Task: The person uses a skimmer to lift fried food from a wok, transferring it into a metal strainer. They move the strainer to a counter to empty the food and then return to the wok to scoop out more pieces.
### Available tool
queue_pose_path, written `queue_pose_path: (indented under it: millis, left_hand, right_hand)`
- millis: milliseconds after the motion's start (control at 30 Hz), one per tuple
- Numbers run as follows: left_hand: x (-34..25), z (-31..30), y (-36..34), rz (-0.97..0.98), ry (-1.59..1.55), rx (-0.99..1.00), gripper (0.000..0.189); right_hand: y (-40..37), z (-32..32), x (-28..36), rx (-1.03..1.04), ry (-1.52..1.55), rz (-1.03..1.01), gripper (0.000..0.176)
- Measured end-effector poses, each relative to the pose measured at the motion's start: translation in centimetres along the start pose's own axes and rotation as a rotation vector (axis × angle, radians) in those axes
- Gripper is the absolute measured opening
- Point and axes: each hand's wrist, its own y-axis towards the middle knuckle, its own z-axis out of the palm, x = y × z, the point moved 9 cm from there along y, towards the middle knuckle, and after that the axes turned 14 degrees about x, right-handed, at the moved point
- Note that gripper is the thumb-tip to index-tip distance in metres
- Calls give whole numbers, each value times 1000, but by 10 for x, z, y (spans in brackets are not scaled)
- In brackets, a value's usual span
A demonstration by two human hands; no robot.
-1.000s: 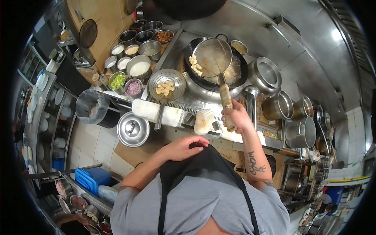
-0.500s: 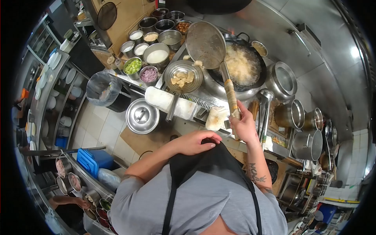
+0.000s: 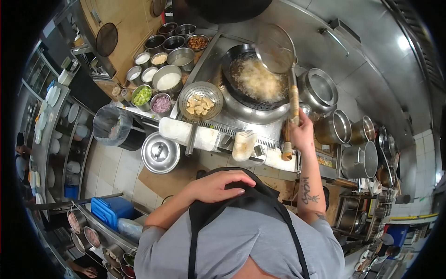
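My right hand (image 3: 303,134) grips the wrapped handle of a wire-mesh strainer (image 3: 275,49). The strainer's round head is above the far right rim of a black wok (image 3: 227,83), where pale, foamy liquid (image 3: 260,80) bubbles. At my waist, my left hand (image 3: 222,185) rests against the black apron (image 3: 239,202), thumb and fingers apart, with nothing visible in it. A perforated ladle (image 3: 193,139) sits left of the wok, pale cooked pieces (image 3: 200,105) in its bowl.
Metal containers of sauces and chopped vegetables, including green pieces (image 3: 141,96) and purple onion (image 3: 161,104), stand left of the stove. Metal pots (image 3: 334,126) stand at right. A folded cloth (image 3: 244,145) lies on the front edge. A lined bin (image 3: 111,128) and lidded pot (image 3: 160,152) are lower left.
My right hand and the strainer have moved right, carrying the mesh head from the wok's left side to its far right rim. My left hand stays at the apron. The view has shifted slightly.
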Motion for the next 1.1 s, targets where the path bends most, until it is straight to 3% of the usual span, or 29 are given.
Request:
queue_pose_path:
  millis: [67, 167, 300, 400, 533, 700, 1100]
  left_hand:
    - [-1, 0, -1, -2, 6, -5, 34]
    - [0, 2, 1, 6, -2, -1, 34]
    - [-3, 4, 2, 5, -6, -6, 34]
    - [-2, 5, 3, 7, 5, -8, 34]
    - [-1, 6, 1, 11, 1, -39, 34]
    - [-1, 4, -3, 13, 8, -79, 35]
    - [-3, 6, 5, -18, -14, -34, 35]
  right_hand:
    - [29, -38, -38, -136, -285, -25, 62]
    - [60, -61, -78, -215, -365, 23, 57]
    - [57, -31, -75, -15, 73, 265, 46]
    - [66, -14, -89, 154, 272, 289, 35]
    - [56, -4, -94, 326, 550, 342, 37]
    - [35, 0, -83, 439, 554, 316, 37]
    - [1, 1, -88, 305, 456, 139, 49]
